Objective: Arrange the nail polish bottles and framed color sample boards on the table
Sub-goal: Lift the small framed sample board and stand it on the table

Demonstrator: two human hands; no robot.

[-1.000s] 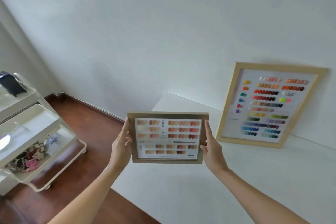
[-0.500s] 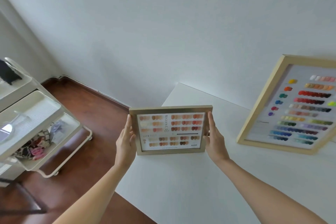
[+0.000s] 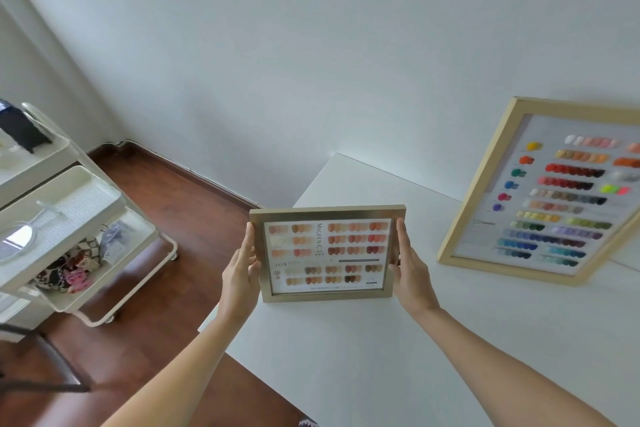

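A small framed sample board [image 3: 327, 253] with rows of nude and brown nail swatches stands upright, its lower edge on or just above the white table [image 3: 398, 357] near the table's left corner. My left hand [image 3: 240, 274] grips its left side and my right hand [image 3: 408, 270] grips its right side. A larger light-wood framed board [image 3: 550, 194] with many coloured swatches leans against the wall at the back right of the table, partly cut off by the image edge. No nail polish bottles are in view.
A white tiered trolley [image 3: 69, 218] stands on the dark wood floor at the left, holding a round mirror [image 3: 17, 239], patterned pouches [image 3: 69, 270] and a black item [image 3: 20, 128]. A white wall runs behind the table.
The small framed board has come down and toward the table's left corner, held in both hands throughout. The view shifted left, so the large board now sits further right.
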